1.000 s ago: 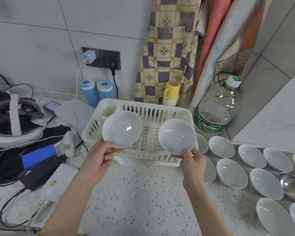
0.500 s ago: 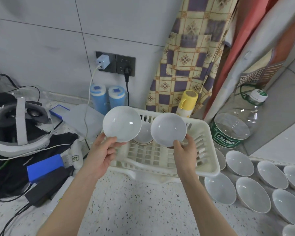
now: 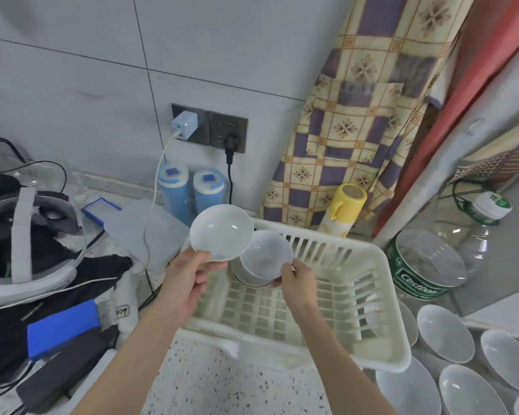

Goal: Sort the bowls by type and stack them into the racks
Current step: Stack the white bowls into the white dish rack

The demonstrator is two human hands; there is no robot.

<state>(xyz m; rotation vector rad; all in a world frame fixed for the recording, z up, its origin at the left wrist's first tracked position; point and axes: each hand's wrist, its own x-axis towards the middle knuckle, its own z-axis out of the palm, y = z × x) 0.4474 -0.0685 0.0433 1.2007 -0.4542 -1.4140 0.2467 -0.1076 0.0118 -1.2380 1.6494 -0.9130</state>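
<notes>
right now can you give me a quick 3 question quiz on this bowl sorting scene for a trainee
1. True or false: the left hand grips a white bowl by its rim.
2. Where does the right hand hold its bowl?
A. over the bowls on the counter
B. just above the bowl in the rack
C. beside the yellow-capped bottle
3. Fill in: the white rack already holds ___ bowl, in its back left corner.

Key: 1 true; 2 B; 3 one
</notes>
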